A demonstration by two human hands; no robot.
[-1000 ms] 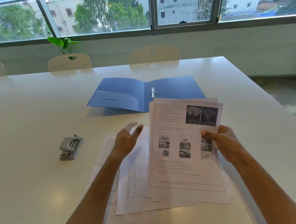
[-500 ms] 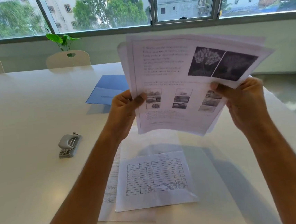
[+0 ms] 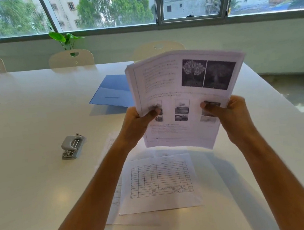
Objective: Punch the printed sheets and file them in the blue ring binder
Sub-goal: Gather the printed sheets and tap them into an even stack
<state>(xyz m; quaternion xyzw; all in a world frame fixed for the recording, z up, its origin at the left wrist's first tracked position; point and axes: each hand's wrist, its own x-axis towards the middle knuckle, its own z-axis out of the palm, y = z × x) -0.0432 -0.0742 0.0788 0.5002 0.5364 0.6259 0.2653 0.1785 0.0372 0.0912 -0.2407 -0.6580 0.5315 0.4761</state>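
Note:
A stack of printed sheets [image 3: 178, 86] with text and dark photos stands upright above the table. My left hand [image 3: 137, 123] grips its left edge and my right hand [image 3: 231, 114] grips its right edge, thumbs on the front page. Behind the stack lies the open blue ring binder [image 3: 112, 92], mostly hidden by the paper. More printed sheets [image 3: 159, 184] with tables lie flat on the table below my hands. A grey hole punch [image 3: 71, 146] sits to the left.
The white table [image 3: 33, 182] stretches wide to the left and drops off at its right edge. Pale chairs [image 3: 71, 58] line the far side under the windows, with a green plant [image 3: 66, 38] behind one.
My left hand took hold of the stack's left edge. Both hands raised the sheets off the table, then lowered them a little and squared them upright.

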